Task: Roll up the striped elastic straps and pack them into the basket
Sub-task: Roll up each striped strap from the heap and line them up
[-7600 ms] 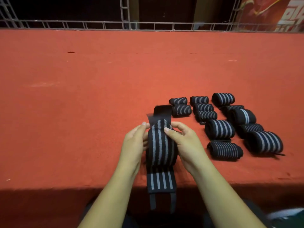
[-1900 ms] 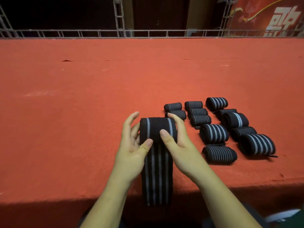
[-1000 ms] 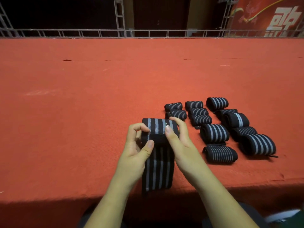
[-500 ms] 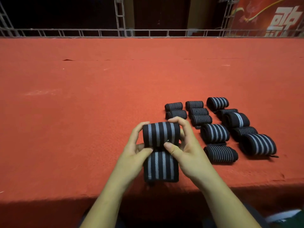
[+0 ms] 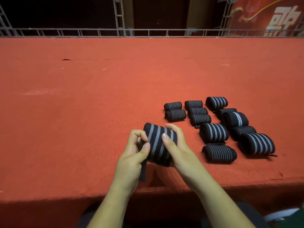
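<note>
A black strap with grey stripes [image 5: 157,142] is wound into a thick roll and held just above the red surface near its front edge. My left hand [image 5: 134,153] pinches the roll's left end, thumb on top, and a short black tail hangs down below that hand. My right hand [image 5: 176,145] grips the roll from the right, thumb pressed on its striped face and fingers curled over the far side. Several finished rolls [image 5: 213,133] lie in rows to the right. No basket is in view.
The red carpeted platform [image 5: 82,112] stretches far to the left and back. Its front edge runs just below my wrists. A metal truss rail [image 5: 148,32] borders the far side, with a red banner [image 5: 271,17] at the back right.
The flat length of strap has been wound up into the roll. The roll has tilted and only a short black tail is left loose, hanging under my left hand.
</note>
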Demonstrator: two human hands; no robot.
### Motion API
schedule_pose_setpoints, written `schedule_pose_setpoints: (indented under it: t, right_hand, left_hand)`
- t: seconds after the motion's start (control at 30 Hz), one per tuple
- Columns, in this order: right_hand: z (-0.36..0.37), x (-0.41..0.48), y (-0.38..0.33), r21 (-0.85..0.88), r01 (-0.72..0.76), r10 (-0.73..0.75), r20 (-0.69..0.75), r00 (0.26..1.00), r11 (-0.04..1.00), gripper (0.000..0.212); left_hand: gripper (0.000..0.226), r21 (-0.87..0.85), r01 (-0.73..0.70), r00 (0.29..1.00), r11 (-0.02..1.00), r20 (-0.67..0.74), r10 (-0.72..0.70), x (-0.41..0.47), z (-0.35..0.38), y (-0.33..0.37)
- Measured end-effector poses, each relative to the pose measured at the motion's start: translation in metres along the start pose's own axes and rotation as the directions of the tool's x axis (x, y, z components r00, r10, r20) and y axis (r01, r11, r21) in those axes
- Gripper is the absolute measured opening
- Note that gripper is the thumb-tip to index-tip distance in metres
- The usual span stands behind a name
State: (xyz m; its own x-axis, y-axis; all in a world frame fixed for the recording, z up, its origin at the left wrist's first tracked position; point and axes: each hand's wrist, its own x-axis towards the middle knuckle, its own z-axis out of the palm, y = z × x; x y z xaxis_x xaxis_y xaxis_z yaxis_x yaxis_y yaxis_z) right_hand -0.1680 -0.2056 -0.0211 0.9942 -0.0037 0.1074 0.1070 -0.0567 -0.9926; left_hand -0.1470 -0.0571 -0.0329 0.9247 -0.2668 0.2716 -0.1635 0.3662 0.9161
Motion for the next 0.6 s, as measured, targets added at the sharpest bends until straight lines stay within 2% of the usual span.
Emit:
schedule_pose_setpoints:
  t: [0.1, 0.2, 0.27, 0.33, 0.43, 0.53, 0.6]
  right_hand:
    - [-0.001, -0.002, 0.003, 0.127, 0.006, -0.014, 0.062, 0.998, 0.992, 0.056]
    - [-0.006, -0.001, 0.012, 0.078, 0.077, -0.081, 0.059, 0.995, 0.994, 0.069]
    - [-0.009, -0.002, 0.015, 0.061, 0.099, -0.101, 0.033, 0.994, 0.993, 0.066]
    - [-0.011, -0.002, 0.014, 0.106, 0.09, -0.091, 0.009, 0.996, 0.99, 0.064]
    - [-0.015, -0.003, 0.013, 0.134, 0.07, -0.073, 0.017, 0.997, 0.988, 0.064]
    - [-0.022, -0.005, 0.01, 0.064, 0.069, -0.071, 0.031, 0.997, 0.996, 0.058]
    - [-0.032, -0.007, 0.008, 0.033, 0.041, -0.043, 0.045, 0.998, 0.999, 0.055]
  left_hand:
    - [0.014, -0.065, 0.019, 1.0, 0.998, 0.017, -0.018, 0.0, 0.0, -0.005]
    - [0.022, -0.06, -0.006, 1.0, 0.998, -0.007, 0.006, -0.001, -0.001, -0.009]
    - [0.028, -0.072, -0.002, 0.999, 0.997, -0.034, -0.001, -0.001, -0.002, -0.013]
    - [0.044, -0.066, 0.011, 0.998, 0.998, -0.059, -0.015, 0.0, -0.002, -0.016]
    - [0.07, 0.055, 0.053, 0.998, 0.997, -0.03, -0.051, 0.001, 0.002, -0.019]
    - [0.067, 0.238, 0.081, 0.996, 0.968, 0.008, -0.085, 0.004, 0.005, -0.021]
    - [0.061, 0.187, 0.1, 0.993, 0.977, 0.041, -0.109, 0.006, 0.009, -0.024]
